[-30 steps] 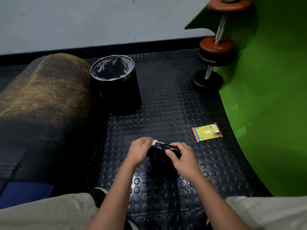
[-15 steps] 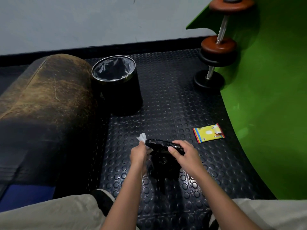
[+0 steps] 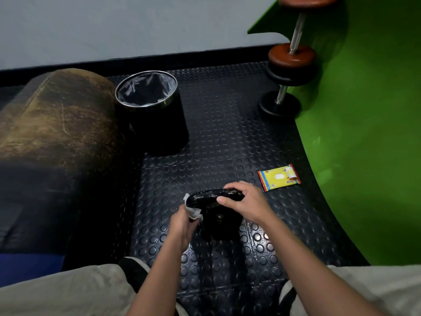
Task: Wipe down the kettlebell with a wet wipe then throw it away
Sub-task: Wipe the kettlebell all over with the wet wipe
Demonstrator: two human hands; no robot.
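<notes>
Head view: right hand [image 3: 245,202] grips kettlebell [image 3: 213,213] handle; left hand [image 3: 183,226] pinches wipe [image 3: 192,209] against it.

Both bare forearms reach forward from the bottom of the view, knees in pale trousers on either side. The left hand [image 3: 183,226] is turned thumb-up with its fingers curled round a white wet wipe [image 3: 193,209]. The right hand [image 3: 245,202] lies palm-down, fingers and thumb wrapped over the kettlebell [image 3: 214,197] handle's right end.
</notes>
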